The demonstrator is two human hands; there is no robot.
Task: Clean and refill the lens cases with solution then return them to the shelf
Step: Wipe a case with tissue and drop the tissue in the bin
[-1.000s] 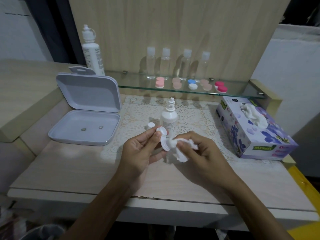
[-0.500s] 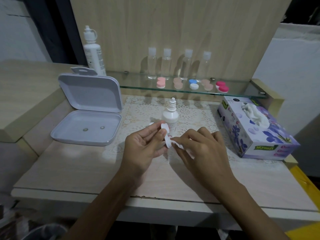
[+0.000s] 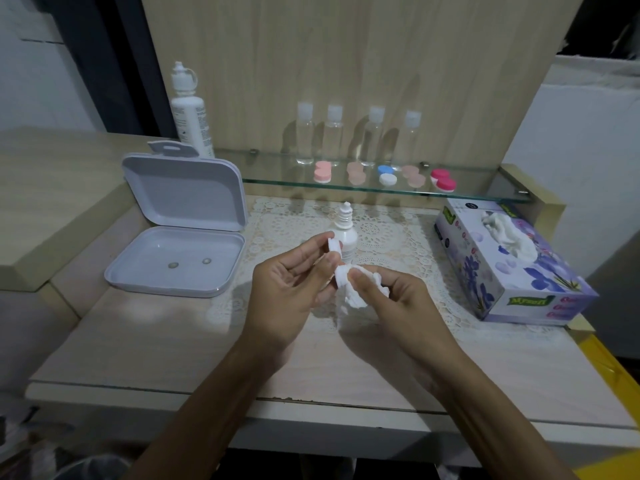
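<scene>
A: Where is the case, and what holds it?

B: The white case (image 3: 335, 261) sits on edge above the tabletop (image 3: 166, 344), between the 2 hands. The left hand (image 3: 289, 289) pinches its upper cup between thumb and fingertips; that grip is pressed onto the rim, not spread. The right hand (image 3: 391, 299) has its fingers curled round a wad of tissue (image 3: 356, 289) and presses it into the lower cup.

A: How will the case handle?

B: Judged from its look: light, stiff plastic, small, probably slick if wet. It is best taken by the rim of 1 cup, as the left grip does, leaving the other cup free for wiping. The tissue is soft and crushes to fit the cup.

A: What lies around the grips?

B: Just beyond the left grip stands the small bottle (image 3: 346, 233), uncapped. Well to the left of it lies an open tray (image 3: 173, 265) holding 2 lenses. To the right of the right grip is the tissue box (image 3: 512, 268). Beyond both, on the shelf (image 3: 485, 195), 5 cases stand before 4 clear bottles.

A: Stage of the task?

B: Likely the cleaning step; refill and return not yet done.
</scene>
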